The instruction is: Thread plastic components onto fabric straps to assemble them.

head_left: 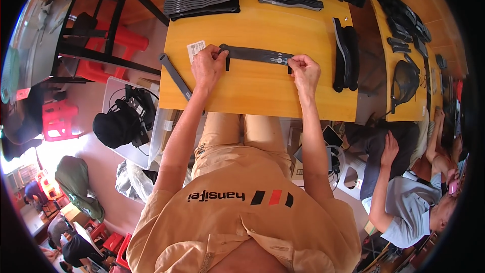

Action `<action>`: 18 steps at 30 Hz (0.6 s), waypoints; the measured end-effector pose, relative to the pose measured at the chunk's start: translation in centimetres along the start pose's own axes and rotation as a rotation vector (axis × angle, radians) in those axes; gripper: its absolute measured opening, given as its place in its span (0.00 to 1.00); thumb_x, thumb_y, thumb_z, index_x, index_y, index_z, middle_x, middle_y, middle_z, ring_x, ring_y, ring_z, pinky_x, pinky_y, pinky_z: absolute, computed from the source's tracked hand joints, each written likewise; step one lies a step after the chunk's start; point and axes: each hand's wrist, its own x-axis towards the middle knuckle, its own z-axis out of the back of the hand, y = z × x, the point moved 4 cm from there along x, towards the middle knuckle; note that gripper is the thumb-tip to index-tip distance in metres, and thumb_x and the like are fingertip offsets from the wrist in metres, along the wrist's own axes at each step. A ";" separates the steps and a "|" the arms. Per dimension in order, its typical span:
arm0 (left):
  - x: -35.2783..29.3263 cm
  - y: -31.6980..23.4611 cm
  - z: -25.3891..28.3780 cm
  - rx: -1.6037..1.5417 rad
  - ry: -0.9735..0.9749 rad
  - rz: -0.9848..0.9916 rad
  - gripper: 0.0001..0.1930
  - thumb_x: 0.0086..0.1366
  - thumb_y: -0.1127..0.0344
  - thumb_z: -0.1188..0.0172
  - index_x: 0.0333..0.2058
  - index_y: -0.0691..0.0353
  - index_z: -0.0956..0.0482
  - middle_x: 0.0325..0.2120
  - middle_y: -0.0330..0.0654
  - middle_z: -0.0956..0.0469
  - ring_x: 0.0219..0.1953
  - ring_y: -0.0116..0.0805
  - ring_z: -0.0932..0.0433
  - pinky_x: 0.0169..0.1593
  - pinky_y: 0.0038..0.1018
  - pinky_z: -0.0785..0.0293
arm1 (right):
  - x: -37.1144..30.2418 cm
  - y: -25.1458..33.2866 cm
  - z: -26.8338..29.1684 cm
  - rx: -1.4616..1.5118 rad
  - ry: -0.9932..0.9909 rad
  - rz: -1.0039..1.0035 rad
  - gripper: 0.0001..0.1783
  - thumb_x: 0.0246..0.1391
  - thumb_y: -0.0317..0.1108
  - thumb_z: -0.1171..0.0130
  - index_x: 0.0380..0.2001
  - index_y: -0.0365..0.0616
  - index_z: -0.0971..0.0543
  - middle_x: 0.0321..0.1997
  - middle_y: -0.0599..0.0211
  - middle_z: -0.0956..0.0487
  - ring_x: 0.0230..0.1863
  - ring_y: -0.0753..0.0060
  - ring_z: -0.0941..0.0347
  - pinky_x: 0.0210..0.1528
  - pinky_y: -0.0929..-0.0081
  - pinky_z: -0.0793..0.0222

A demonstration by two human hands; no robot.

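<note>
clearly, thumb and fingers are clamped on the dark strap (257, 54) at both ends — left hand (206, 69) at its nine o'clock end, right hand (306, 72) at three. it spans the gap between them, over the yellow table (257, 93) at twelve o'clock from the body. it looks light, bendy and not fragile — the ends seem the best holds, keeping it from twisting.

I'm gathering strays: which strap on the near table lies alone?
The slanting strap at the left edge of the table; the left hand and right hand hold another strap, and the rest lie grouped.
</note>
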 end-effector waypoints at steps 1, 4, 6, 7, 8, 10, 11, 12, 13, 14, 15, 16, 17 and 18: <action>0.0 0.0 0.0 0.000 0.000 0.000 0.13 0.53 0.58 0.37 0.30 0.63 0.20 0.22 0.43 0.20 0.27 0.41 0.22 0.34 0.32 0.28 | 0.0 0.0 0.0 0.000 -0.001 0.000 0.04 0.43 0.25 0.37 0.22 0.36 0.22 0.16 0.73 0.28 0.16 0.84 0.34 0.16 0.85 0.36; 0.0 0.0 -0.1 0.006 -0.010 -0.016 0.13 0.53 0.58 0.37 0.29 0.63 0.20 0.22 0.43 0.20 0.27 0.41 0.22 0.34 0.32 0.28 | 0.0 0.0 0.0 0.001 0.003 0.008 0.04 0.43 0.25 0.37 0.22 0.36 0.22 0.16 0.73 0.28 0.16 0.84 0.34 0.15 0.85 0.36; 0.1 0.2 -0.2 0.006 -0.023 -0.019 0.13 0.53 0.58 0.37 0.29 0.63 0.20 0.22 0.43 0.20 0.27 0.41 0.21 0.34 0.33 0.28 | 0.1 -0.1 -0.1 0.018 0.011 -0.002 0.04 0.43 0.24 0.37 0.22 0.36 0.22 0.16 0.72 0.28 0.16 0.84 0.34 0.15 0.85 0.36; 0.1 0.2 -0.2 0.005 -0.021 -0.020 0.13 0.53 0.58 0.37 0.29 0.63 0.20 0.22 0.43 0.20 0.27 0.41 0.21 0.34 0.33 0.28 | 0.1 -0.1 -0.1 0.017 0.010 -0.002 0.04 0.43 0.24 0.37 0.22 0.36 0.22 0.16 0.72 0.28 0.16 0.84 0.34 0.15 0.85 0.36; 0.1 0.1 -0.1 0.009 -0.017 -0.012 0.13 0.53 0.58 0.37 0.29 0.63 0.21 0.22 0.43 0.20 0.28 0.41 0.21 0.34 0.33 0.28 | 0.1 0.0 -0.1 0.010 0.014 -0.008 0.04 0.43 0.24 0.37 0.22 0.36 0.22 0.16 0.72 0.28 0.16 0.84 0.34 0.15 0.85 0.36; 0.0 0.0 -0.1 0.012 -0.013 -0.004 0.13 0.53 0.58 0.37 0.29 0.63 0.21 0.22 0.43 0.20 0.28 0.42 0.21 0.34 0.33 0.28 | 0.0 0.1 -0.1 0.002 0.018 -0.013 0.04 0.44 0.24 0.37 0.22 0.36 0.22 0.16 0.72 0.28 0.15 0.84 0.34 0.15 0.85 0.36; 0.0 -0.1 -0.1 0.014 -0.009 -0.003 0.13 0.53 0.59 0.37 0.29 0.63 0.20 0.22 0.43 0.20 0.28 0.42 0.21 0.34 0.33 0.28 | 0.0 0.2 -0.1 -0.009 0.016 -0.014 0.04 0.44 0.24 0.37 0.22 0.36 0.23 0.16 0.72 0.28 0.15 0.84 0.35 0.15 0.85 0.37; 0.0 -0.1 -0.1 0.015 -0.005 -0.002 0.13 0.53 0.59 0.37 0.29 0.63 0.20 0.22 0.43 0.20 0.28 0.42 0.21 0.34 0.33 0.28 | 0.0 0.2 -0.1 -0.020 0.013 -0.015 0.04 0.44 0.25 0.37 0.22 0.36 0.23 0.16 0.72 0.28 0.15 0.84 0.35 0.15 0.85 0.37; 0.0 -0.1 -0.1 0.015 -0.005 -0.003 0.13 0.53 0.59 0.37 0.29 0.63 0.20 0.22 0.43 0.20 0.28 0.42 0.21 0.34 0.33 0.28 | 0.0 0.2 0.0 -0.019 0.013 -0.015 0.04 0.44 0.25 0.37 0.22 0.36 0.23 0.16 0.72 0.28 0.15 0.84 0.35 0.15 0.85 0.37; 0.0 -0.1 -0.1 0.019 -0.004 -0.006 0.13 0.53 0.59 0.37 0.29 0.63 0.20 0.22 0.44 0.20 0.28 0.42 0.21 0.34 0.33 0.28 | 0.0 0.3 0.0 -0.025 0.017 -0.009 0.04 0.44 0.25 0.37 0.22 0.36 0.23 0.16 0.72 0.28 0.15 0.84 0.35 0.15 0.85 0.36; 0.0 -0.1 -0.1 0.024 -0.003 -0.008 0.13 0.53 0.59 0.37 0.29 0.64 0.21 0.22 0.44 0.20 0.28 0.42 0.21 0.34 0.33 0.28 | 0.0 0.3 0.0 -0.030 0.021 -0.002 0.04 0.44 0.25 0.37 0.22 0.36 0.23 0.16 0.72 0.28 0.15 0.84 0.35 0.15 0.84 0.36; 0.0 -0.1 -0.1 0.024 -0.004 -0.008 0.13 0.53 0.59 0.37 0.29 0.64 0.21 0.22 0.44 0.20 0.28 0.42 0.21 0.34 0.33 0.28 | 0.0 0.4 0.0 -0.030 0.022 -0.002 0.04 0.44 0.25 0.37 0.22 0.36 0.23 0.16 0.72 0.28 0.15 0.84 0.35 0.15 0.84 0.36; 0.0 0.0 -0.1 0.028 -0.011 -0.019 0.13 0.53 0.59 0.37 0.29 0.64 0.21 0.22 0.44 0.20 0.28 0.43 0.21 0.34 0.33 0.28 | -0.1 0.7 0.0 -0.041 0.021 -0.014 0.04 0.44 0.25 0.37 0.22 0.36 0.22 0.16 0.72 0.28 0.15 0.83 0.34 0.15 0.84 0.36; 0.0 0.0 0.0 0.031 -0.018 -0.030 0.13 0.53 0.59 0.37 0.29 0.64 0.21 0.22 0.44 0.20 0.28 0.43 0.21 0.34 0.33 0.28 | -0.2 0.8 0.0 -0.052 0.020 -0.027 0.04 0.44 0.25 0.37 0.22 0.35 0.22 0.16 0.72 0.28 0.15 0.83 0.34 0.15 0.84 0.35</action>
